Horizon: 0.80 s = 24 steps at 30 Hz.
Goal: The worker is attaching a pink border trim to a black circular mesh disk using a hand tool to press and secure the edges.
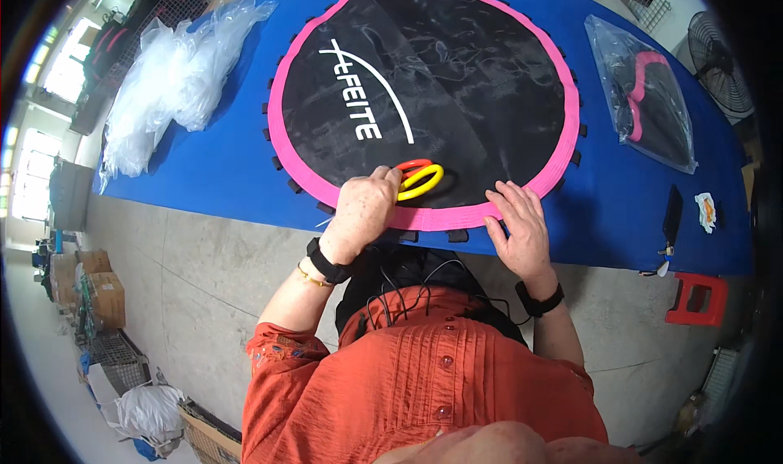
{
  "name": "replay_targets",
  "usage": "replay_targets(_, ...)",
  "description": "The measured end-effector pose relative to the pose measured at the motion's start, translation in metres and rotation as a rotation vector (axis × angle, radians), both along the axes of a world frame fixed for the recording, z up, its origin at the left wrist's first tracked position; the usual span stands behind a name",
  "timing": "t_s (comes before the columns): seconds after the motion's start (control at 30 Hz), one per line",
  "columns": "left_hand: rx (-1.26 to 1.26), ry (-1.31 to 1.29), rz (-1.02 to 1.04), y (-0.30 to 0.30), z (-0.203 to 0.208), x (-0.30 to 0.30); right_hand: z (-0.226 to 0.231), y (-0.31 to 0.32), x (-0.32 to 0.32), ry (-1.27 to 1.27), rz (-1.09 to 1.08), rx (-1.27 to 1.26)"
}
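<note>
A round black trampoline mat [481, 105] with a pink border and black loops round its edge lies flat on the blue table. My left hand [365, 207] is closed round a pair of scissors [421, 183] at the mat's near left border. Their red and yellow handles stick out to the right of my fingers, and a bit of blade shows to the left of my wrist. My right hand [522, 229] rests on the near right border with its fingers apart, holding nothing.
Crumpled clear plastic bags [175, 77] lie at the left of the blue table [220, 183]. A bagged black and pink mat [652, 97] is at the right, near a black strip-like object [672, 215] and a small white packet [705, 212]. A red stool [696, 299] stands beyond the near right edge.
</note>
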<state>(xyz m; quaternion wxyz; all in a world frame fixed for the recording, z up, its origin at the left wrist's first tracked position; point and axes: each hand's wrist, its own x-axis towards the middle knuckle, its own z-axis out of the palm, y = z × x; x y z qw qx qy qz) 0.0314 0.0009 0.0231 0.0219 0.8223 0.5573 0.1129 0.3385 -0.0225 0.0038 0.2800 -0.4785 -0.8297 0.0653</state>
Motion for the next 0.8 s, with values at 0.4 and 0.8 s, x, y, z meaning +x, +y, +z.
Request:
replay_targets(0.4,-0.030,-0.078,-0.069,0.002,0.000,0.010,-0.002,-0.002,0.001,0.002,-0.010,-0.005)
replay_targets(0.8,-0.077,-0.094,0.003,-0.010,0.003,0.008,0.005,-0.003,0.005,0.057,0.011,-0.063)
